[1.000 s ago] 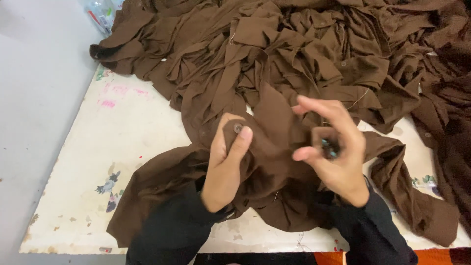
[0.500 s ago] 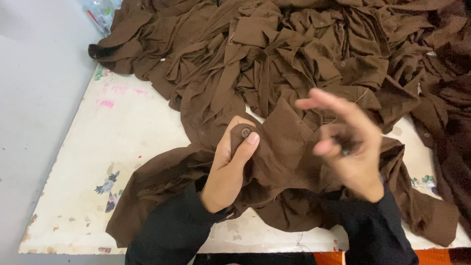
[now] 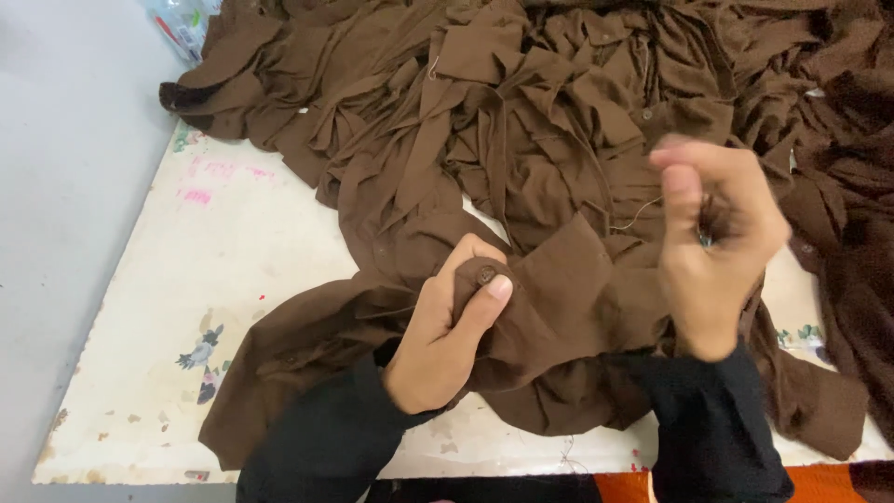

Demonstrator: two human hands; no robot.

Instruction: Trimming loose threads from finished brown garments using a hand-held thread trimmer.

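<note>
Two hands (image 3: 447, 326), one button (image 3: 486, 275), one thread (image 3: 638, 214), one table (image 3: 233, 261), one heap of brown garments (image 3: 559, 112).

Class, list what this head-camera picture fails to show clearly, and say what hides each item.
- Right hand: motion blur; whatever its curled fingers pinch cannot be identified.
- Thread: too thin to follow to either end.
- Pile of brown garments: cut off by the top and right edges.
- Table: mostly covered by cloth.

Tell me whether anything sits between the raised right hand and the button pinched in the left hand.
Nothing visible does. The right hand is raised beside the left hand, which pinches the button on the brown garment; only open air lies between.
</note>
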